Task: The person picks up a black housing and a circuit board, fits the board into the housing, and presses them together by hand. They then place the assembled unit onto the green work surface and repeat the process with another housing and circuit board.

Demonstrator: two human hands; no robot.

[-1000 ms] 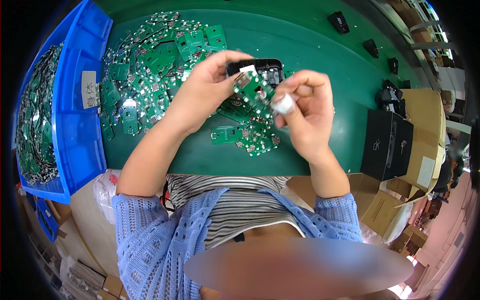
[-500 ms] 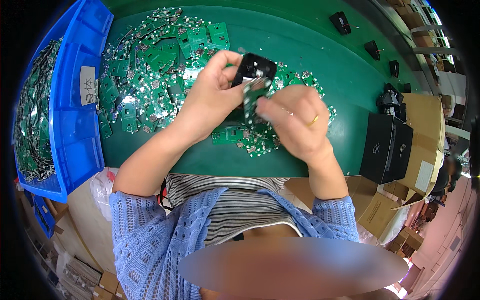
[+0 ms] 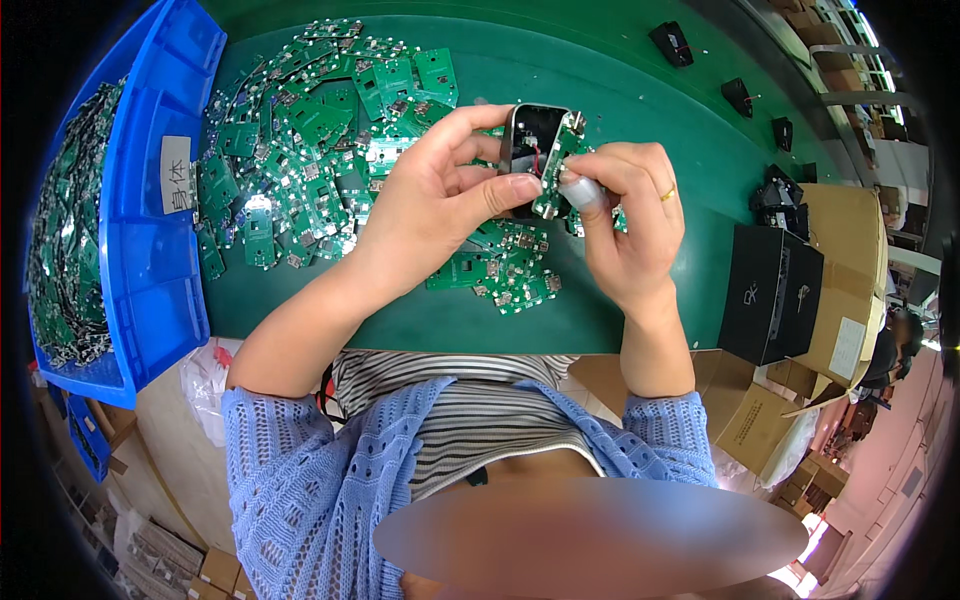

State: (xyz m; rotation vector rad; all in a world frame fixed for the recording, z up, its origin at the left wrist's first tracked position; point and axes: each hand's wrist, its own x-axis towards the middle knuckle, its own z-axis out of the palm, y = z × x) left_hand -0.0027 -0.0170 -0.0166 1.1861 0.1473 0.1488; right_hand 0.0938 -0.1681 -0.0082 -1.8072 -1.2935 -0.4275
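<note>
My left hand (image 3: pixel 425 195) grips a black plastic case (image 3: pixel 537 128) by its left side, thumb along the near end. The hollow of the case faces up, and a thin red wire shows inside. At its right edge a green circuit board (image 3: pixel 551 188) stands tilted, pinched by my right hand (image 3: pixel 638 215). A whitish finger cot (image 3: pixel 583 193) covers the tip of one right-hand digit. The wire's ends are too small to make out. Below both hands lies a small cluster of circuit boards (image 3: pixel 505 285) on the green table.
A wide pile of circuit boards (image 3: pixel 310 130) spreads over the table's left half. Beside it stands a blue bin (image 3: pixel 150 270) full of boards and dark wires. Several black cases (image 3: pixel 672 44) lie far right, with a black box (image 3: pixel 772 300) and a cardboard box (image 3: pixel 845 250) nearer.
The board has swung from over the case's near end to its right edge. My right hand moved right and a little away from my body, and the case turned, showing the red wire.
</note>
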